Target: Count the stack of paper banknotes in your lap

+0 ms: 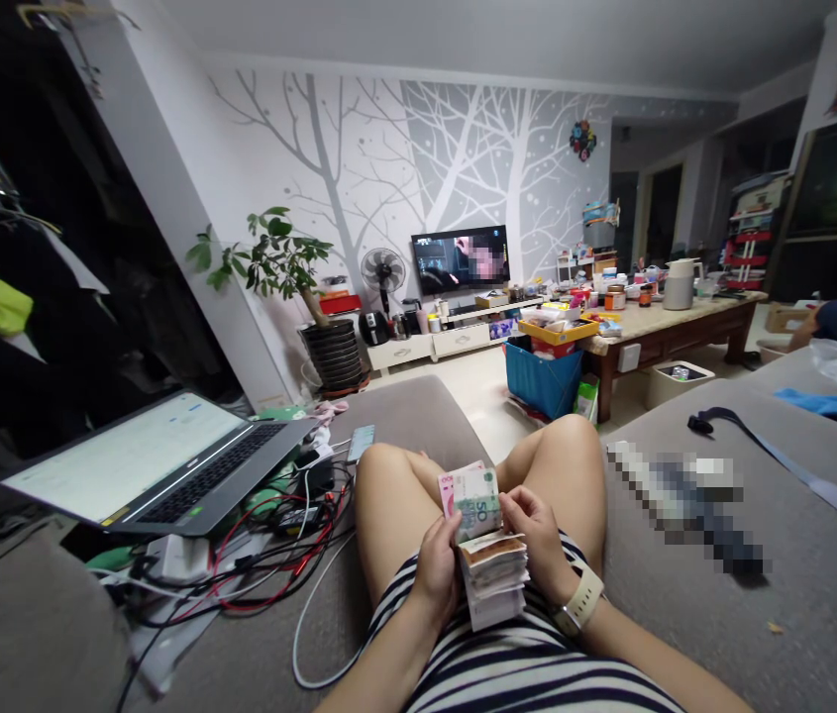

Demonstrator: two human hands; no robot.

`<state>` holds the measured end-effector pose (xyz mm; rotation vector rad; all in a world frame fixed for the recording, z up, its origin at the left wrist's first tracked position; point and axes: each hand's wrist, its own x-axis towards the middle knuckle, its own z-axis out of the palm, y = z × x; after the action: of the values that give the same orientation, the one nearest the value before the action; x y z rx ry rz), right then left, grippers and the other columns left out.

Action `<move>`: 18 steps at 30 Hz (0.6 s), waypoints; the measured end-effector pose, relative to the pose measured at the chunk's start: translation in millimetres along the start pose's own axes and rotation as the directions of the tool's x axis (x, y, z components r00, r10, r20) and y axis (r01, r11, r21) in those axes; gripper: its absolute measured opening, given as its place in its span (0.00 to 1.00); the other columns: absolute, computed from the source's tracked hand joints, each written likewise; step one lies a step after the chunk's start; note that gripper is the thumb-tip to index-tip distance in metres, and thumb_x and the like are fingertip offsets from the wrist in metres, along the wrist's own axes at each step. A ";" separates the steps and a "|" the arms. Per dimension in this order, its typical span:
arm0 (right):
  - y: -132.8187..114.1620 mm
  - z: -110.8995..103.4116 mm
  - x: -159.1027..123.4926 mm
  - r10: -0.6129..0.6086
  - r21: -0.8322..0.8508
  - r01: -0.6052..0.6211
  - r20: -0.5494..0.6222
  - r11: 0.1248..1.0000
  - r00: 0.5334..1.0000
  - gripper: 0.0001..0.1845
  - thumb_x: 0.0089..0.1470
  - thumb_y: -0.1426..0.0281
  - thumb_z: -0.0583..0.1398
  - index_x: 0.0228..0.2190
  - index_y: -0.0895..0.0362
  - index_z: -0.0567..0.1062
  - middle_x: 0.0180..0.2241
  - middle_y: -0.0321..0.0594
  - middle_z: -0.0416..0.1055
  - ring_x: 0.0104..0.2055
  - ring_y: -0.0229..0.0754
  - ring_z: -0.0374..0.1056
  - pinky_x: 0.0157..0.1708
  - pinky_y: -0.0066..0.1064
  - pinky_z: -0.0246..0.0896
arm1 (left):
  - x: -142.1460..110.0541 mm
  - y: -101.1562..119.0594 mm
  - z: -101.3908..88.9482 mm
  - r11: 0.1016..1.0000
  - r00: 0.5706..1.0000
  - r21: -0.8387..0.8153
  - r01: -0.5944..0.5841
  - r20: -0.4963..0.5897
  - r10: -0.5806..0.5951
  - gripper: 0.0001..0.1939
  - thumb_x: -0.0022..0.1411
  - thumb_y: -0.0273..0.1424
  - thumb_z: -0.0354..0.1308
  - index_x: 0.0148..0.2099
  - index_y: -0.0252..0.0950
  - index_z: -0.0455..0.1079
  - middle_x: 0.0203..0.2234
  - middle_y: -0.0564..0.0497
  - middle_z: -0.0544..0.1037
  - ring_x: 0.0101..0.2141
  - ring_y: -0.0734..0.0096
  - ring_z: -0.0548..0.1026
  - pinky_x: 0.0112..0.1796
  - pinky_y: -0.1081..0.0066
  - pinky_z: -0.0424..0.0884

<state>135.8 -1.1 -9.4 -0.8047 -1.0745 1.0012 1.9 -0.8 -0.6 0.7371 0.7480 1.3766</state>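
Observation:
My left hand (439, 560) is closed on the left edge of some banknotes, its thumb on their face. The front note is a green 50 banknote (475, 503), with a pink banknote (446, 493) showing behind it. My right hand (535, 530) pinches the right edge of the 50 note between thumb and fingers. Below the notes, between my hands, a thick bundle of folded paper (496, 574) with a brownish top rests over my lap; what supports it is hidden. A pale watch (582, 599) is on my right wrist.
An open laptop (187, 460) stands on the sofa at left, beside tangled cables (269, 545) and a phone (362, 442). Right of my legs lie blurred objects (692, 505) and a strap (782, 465). Ahead are a blue bin (543, 379) and a cluttered table (722, 315).

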 end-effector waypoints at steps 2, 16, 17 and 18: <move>2.0 -0.3 1.3 -0.001 -0.026 0.000 -0.039 1.000 0.999 0.23 0.48 0.51 0.64 0.21 0.56 0.67 0.19 0.31 0.61 0.24 0.37 0.56 0.25 0.28 0.54 | -0.9 0.6 0.9 1.000 1.000 -0.009 0.009 0.003 -0.009 0.18 0.45 0.34 0.67 0.40 0.30 0.77 0.35 0.42 0.83 0.42 0.49 0.79 0.46 0.56 0.72; 10.6 -4.0 4.3 0.025 0.017 -0.025 -0.025 1.000 0.999 0.20 0.50 0.53 0.63 0.24 0.56 0.69 0.23 0.33 0.64 0.27 0.39 0.59 0.29 0.29 0.58 | -4.4 2.9 3.2 0.998 0.997 -0.003 0.065 0.030 -0.065 0.21 0.46 0.32 0.68 0.43 0.30 0.76 0.37 0.41 0.83 0.41 0.49 0.80 0.45 0.57 0.73; 9.7 -3.8 4.0 0.023 0.020 -0.023 -0.021 1.000 1.000 0.19 0.50 0.53 0.63 0.24 0.56 0.69 0.23 0.33 0.64 0.27 0.38 0.59 0.29 0.29 0.58 | -3.3 2.3 2.8 0.999 0.999 -0.001 0.050 0.017 -0.050 0.20 0.46 0.33 0.68 0.43 0.30 0.76 0.37 0.41 0.83 0.42 0.50 0.80 0.46 0.57 0.73; 8.8 -3.5 3.6 0.020 0.024 -0.020 -0.018 1.000 1.000 0.19 0.50 0.53 0.63 0.24 0.56 0.68 0.23 0.33 0.64 0.27 0.38 0.59 0.29 0.29 0.58 | -2.1 1.7 2.2 1.000 1.000 0.000 0.031 0.001 -0.031 0.19 0.47 0.34 0.68 0.42 0.30 0.76 0.37 0.42 0.83 0.42 0.50 0.79 0.46 0.58 0.73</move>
<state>137.5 5.1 -17.2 -0.8052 -1.0392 1.0199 2.6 -2.9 2.1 0.7234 0.7559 1.3476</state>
